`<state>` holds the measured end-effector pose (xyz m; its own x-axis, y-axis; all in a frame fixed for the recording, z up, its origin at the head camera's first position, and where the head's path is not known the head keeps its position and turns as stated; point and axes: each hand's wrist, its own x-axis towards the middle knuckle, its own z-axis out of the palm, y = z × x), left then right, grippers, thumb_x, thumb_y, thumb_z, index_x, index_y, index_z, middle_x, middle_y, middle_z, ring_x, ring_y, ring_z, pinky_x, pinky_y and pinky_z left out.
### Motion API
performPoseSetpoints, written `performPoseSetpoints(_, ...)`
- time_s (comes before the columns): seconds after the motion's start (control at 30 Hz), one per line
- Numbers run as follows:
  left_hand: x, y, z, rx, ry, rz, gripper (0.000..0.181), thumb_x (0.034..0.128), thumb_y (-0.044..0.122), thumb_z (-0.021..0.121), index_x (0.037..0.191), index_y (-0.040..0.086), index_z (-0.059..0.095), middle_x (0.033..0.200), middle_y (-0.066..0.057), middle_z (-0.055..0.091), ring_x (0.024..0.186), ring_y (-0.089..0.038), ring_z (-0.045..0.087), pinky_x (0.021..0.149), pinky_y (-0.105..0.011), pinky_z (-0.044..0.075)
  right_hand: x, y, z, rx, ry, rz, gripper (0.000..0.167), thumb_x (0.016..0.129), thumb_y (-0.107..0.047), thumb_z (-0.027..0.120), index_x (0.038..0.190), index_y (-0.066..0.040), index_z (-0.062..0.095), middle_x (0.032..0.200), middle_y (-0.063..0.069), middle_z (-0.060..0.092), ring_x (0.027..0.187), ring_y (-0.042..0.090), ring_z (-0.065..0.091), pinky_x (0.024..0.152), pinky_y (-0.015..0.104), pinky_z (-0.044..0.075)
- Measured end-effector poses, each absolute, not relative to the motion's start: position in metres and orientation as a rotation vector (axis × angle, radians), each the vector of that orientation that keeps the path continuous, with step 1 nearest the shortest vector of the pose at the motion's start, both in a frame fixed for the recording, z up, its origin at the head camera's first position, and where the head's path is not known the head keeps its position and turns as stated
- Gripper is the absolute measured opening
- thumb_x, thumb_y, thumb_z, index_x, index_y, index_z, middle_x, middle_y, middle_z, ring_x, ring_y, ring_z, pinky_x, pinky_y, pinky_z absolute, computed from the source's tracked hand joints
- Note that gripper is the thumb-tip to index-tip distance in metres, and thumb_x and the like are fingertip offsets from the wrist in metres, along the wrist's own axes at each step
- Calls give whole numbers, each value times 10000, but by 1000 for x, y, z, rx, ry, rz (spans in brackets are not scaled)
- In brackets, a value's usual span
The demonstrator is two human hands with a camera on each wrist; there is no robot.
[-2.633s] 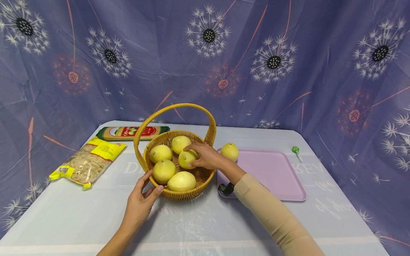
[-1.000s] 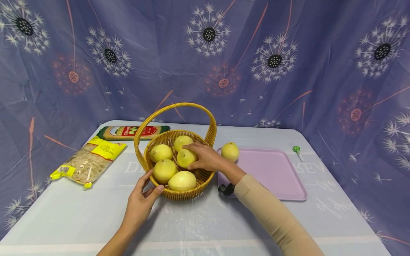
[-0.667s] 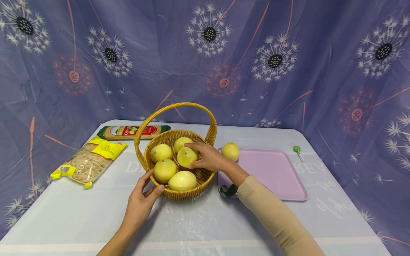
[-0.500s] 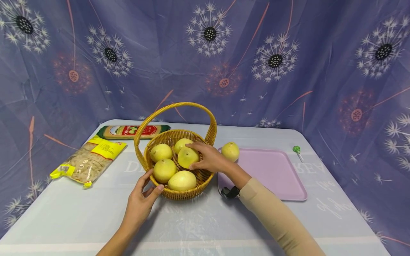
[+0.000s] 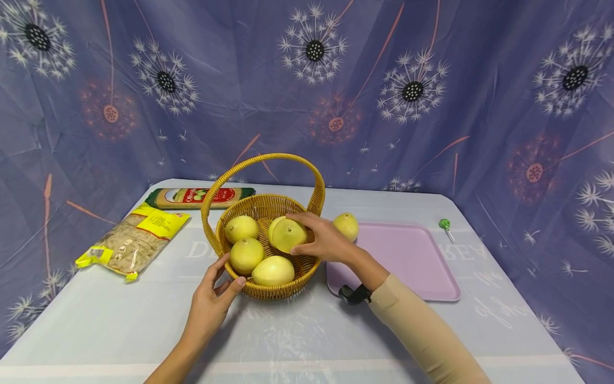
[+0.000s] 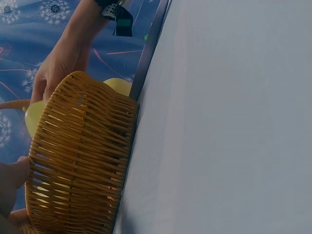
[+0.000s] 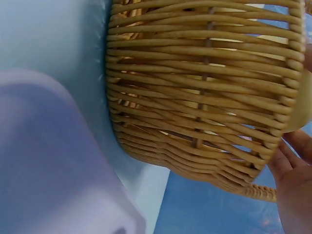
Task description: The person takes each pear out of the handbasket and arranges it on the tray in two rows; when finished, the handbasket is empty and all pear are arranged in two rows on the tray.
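In the head view a yellow wicker basket holds several pale yellow round fruits, one of them at its front. My right hand grips another fruit over the basket's right part, thumb below and fingers behind it. Partly hidden behind that one is a further fruit. My left hand pinches the basket's front-left rim between thumb and fingers. The left wrist view shows the basket side with the right hand above the rim. Another fruit lies at the tray's back-left corner.
A pink-purple tray lies right of the basket, with a green lollipop beyond it. To the left are a yellow-and-clear bag and a green-ended noodle package. The basket's tall handle arches over it.
The right hand and its gripped fruit have moved right and appear slightly raised. The fruit behind has shifted right too. The left hand has stayed at the rim.
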<state>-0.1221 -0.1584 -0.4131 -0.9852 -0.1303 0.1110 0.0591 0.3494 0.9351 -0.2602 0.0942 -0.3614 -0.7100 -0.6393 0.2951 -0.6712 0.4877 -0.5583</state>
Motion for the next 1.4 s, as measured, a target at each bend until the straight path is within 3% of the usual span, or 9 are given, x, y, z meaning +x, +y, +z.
performPoseSetpoints(0.23,-121,-159,-414,62,-2442,-1695,653,911,340,623,1469,193,317,1543,-84,294,1403,-313,331,1071,-431,421,-251,105,-354,1161,-2634,1118,739,762,-391,775,1407,-359,417,1369,-24,508,1160,162,545,947,392,509)
performPoseSetpoints(0.6,-122,-158,-413,64,-2444,-1687,647,914,314,625,1468,174,321,1550,-79,280,1402,-317,330,1068,-437,425,-242,127,-341,1151,-2524,1148,768,744,-350,779,1419,-246,430,1342,4,529,1090,166,567,941,408,527)
performPoseSetpoints(0.77,-122,-158,-413,68,-2444,-1699,646,913,324,624,1468,195,320,1551,-75,275,1405,-313,324,1071,-437,422,-239,138,-338,1127,-2479,1170,773,737,-303,793,1415,-179,443,1324,15,542,1160,173,558,995,354,513)
performPoseSetpoints(1.13,-122,-159,-414,65,-2440,-1704,646,914,324,623,1468,195,318,1550,-71,278,1407,-310,322,1072,-430,421,-235,169,-334,1002,-2447,1180,780,712,-240,822,1401,-243,455,1338,7,535,1187,164,540,1015,354,502)
performPoseSetpoints(1.23,-122,-159,-414,66,-2441,-1702,650,912,329,624,1469,190,318,1550,-75,278,1407,-313,323,1071,-430,422,-236,179,-336,960,-2454,1142,788,708,-233,824,1403,-239,452,1336,15,538,1190,166,538,1003,311,508)
performPoseSetpoints(1.4,-122,-158,-414,69,-2440,-1700,652,912,326,625,1469,180,318,1549,-77,278,1407,-310,323,1069,-423,422,-240,196,-342,896,-2451,1100,792,706,-204,826,1404,-229,453,1322,29,550,1170,169,546,976,143,480)
